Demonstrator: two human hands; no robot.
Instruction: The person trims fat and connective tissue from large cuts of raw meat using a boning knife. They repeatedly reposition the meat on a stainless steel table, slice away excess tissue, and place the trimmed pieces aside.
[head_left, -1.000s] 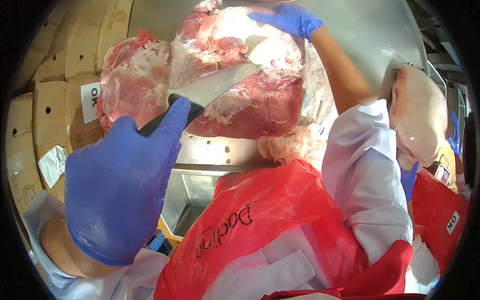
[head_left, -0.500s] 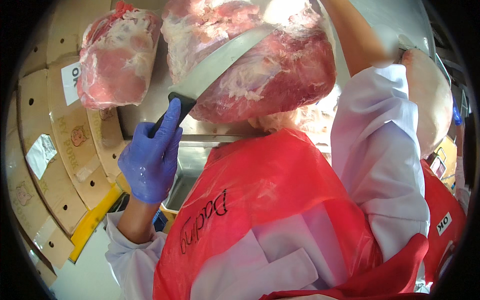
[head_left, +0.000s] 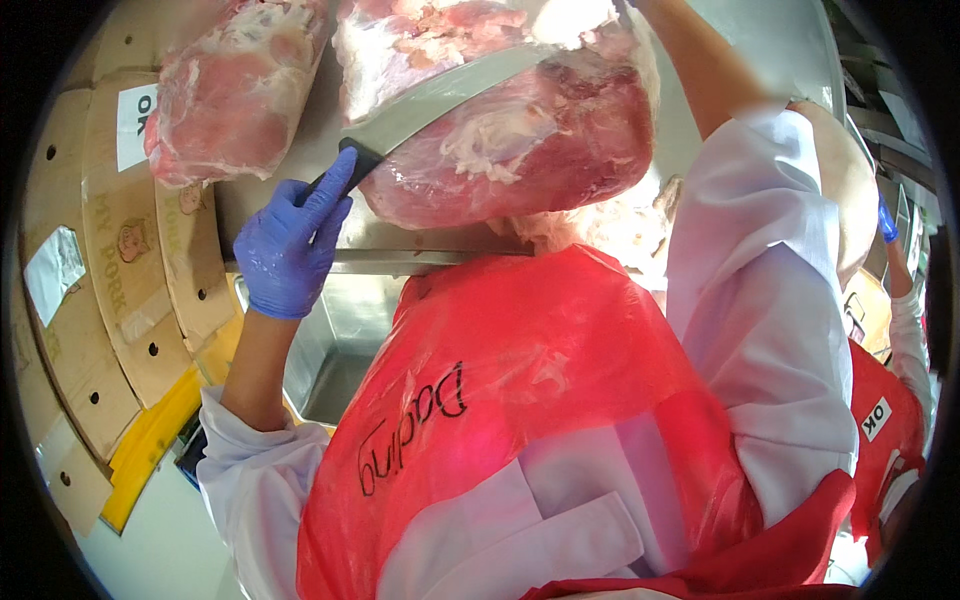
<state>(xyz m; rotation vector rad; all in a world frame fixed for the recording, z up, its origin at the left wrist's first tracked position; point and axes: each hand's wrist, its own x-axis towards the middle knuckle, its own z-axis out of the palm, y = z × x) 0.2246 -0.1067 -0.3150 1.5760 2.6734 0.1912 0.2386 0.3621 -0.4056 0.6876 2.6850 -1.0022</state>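
My left hand (head_left: 288, 245), in a blue glove, is closed around the black handle of a large butcher's knife (head_left: 455, 92). The broad blade lies slantwise over a big cut of raw meat (head_left: 520, 165), its tip toward the far right. Where the blade passes over the meat, I cannot tell whether it touches. From the right my forearm (head_left: 700, 65) reaches to the far edge of the picture, beyond which the right hand is out of sight. Pale fatty scraps (head_left: 610, 230) lie at the near side of the big cut.
Another raw meat cut (head_left: 235, 95) sits to the left on the metal table (head_left: 320, 225). Stacked cardboard boxes (head_left: 120, 270) line the left side. Below the near edge is a steel basin (head_left: 345, 345). A large pale rounded piece (head_left: 850, 190) and a co-worker's red apron (head_left: 885, 400) are at right.
The big cut and the knife over it appear slightly higher in the picture. My left hand has also shifted up a little, still gripping the knife.
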